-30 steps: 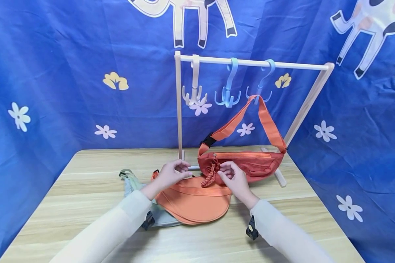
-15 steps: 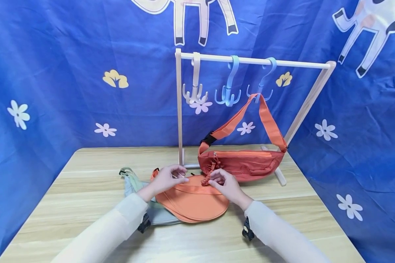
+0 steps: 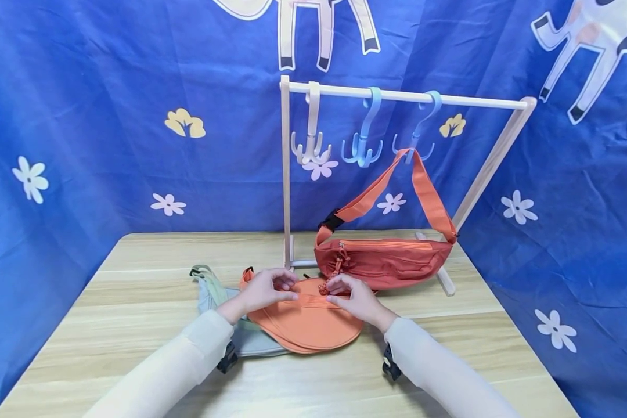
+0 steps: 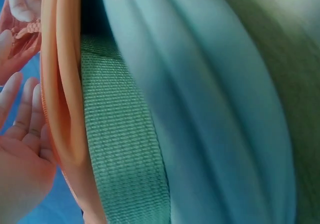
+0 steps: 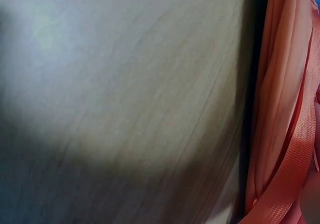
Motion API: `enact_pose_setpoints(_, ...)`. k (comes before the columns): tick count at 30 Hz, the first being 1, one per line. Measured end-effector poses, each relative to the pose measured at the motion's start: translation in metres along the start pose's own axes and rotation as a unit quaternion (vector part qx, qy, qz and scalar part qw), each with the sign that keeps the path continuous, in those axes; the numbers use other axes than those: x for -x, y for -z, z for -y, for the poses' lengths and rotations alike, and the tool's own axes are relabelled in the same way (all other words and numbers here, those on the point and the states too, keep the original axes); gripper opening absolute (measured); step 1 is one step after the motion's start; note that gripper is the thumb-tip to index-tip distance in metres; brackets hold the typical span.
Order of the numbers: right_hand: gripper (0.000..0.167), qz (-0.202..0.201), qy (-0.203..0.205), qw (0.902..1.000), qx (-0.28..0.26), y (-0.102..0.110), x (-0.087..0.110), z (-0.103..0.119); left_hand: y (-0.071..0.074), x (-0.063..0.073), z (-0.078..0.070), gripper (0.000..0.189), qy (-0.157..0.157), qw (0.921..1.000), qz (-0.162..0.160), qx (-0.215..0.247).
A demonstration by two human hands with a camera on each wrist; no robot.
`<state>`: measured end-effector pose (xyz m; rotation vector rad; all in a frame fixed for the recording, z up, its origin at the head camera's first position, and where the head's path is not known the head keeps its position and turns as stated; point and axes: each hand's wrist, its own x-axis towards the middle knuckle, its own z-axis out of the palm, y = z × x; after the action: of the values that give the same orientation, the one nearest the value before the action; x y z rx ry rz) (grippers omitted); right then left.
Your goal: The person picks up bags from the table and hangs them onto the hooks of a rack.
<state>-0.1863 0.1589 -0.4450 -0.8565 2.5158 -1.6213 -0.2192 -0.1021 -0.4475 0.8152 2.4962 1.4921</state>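
An orange waist bag (image 3: 313, 328) lies on the table, partly over a grey-blue waist bag (image 3: 256, 341) with a green strap (image 4: 125, 134). Behind them a red waist bag (image 3: 392, 264) hangs by its orange strap from the right-hand blue hook (image 3: 414, 139). My left hand (image 3: 268, 288) is over the orange bag's upper left; the left wrist view shows its fingers extended beside the bag. My right hand (image 3: 359, 300), fingers loosely bent, is over the orange bag's right side, near the red bag's braided zipper pull (image 3: 335, 273). Neither hand visibly holds anything.
A rack with a white rail (image 3: 345, 90) stands at the back right. From it also hang a white hook (image 3: 312, 125) and another blue hook (image 3: 366, 128). Blue printed cloth (image 3: 110, 145) surrounds the wooden table (image 3: 110, 325).
Both hands have come down and slightly left, closer to the person. My right hand has moved from in front of the red bag to over the orange bag. The bags look nearly unmoved.
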Motion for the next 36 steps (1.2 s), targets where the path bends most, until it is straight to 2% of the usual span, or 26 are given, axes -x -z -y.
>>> enact_pose_setpoints(3,0.027,0.003,0.001,0.9999,0.015,0.000,0.000,-0.002,0.000,0.001,0.001,0.033,0.003,0.9999,0.007,-0.007)
enact_pose_setpoints(10,0.030,0.000,-0.012,0.9990,0.044,-0.005,-0.007,-0.035,0.001,0.002,0.002,0.035,0.000,0.9995,0.015,-0.029)
enact_pose_setpoints(13,0.031,-0.001,-0.023,0.9979,0.060,-0.005,-0.007,-0.041,0.002,0.001,0.003,0.035,-0.003,0.9989,0.025,-0.040)
enact_pose_setpoints(16,0.032,-0.002,-0.029,0.9970,0.072,-0.004,-0.007,-0.043,0.002,0.000,0.004,0.035,-0.001,0.9979,0.035,-0.055)
enact_pose_setpoints(21,0.031,0.003,-0.025,0.9956,0.090,-0.004,-0.006,-0.043,0.002,-0.001,0.003,0.030,0.015,0.9976,0.048,-0.048)
enact_pose_setpoints(29,0.018,0.023,-0.022,0.9938,0.106,-0.003,-0.007,-0.040,0.002,0.000,0.001,0.014,0.031,0.9967,0.062,-0.042)
enact_pose_setpoints(36,0.011,0.053,-0.015,0.9921,0.113,0.001,-0.007,-0.035,0.004,0.001,0.002,0.005,0.002,0.9911,0.076,-0.109)
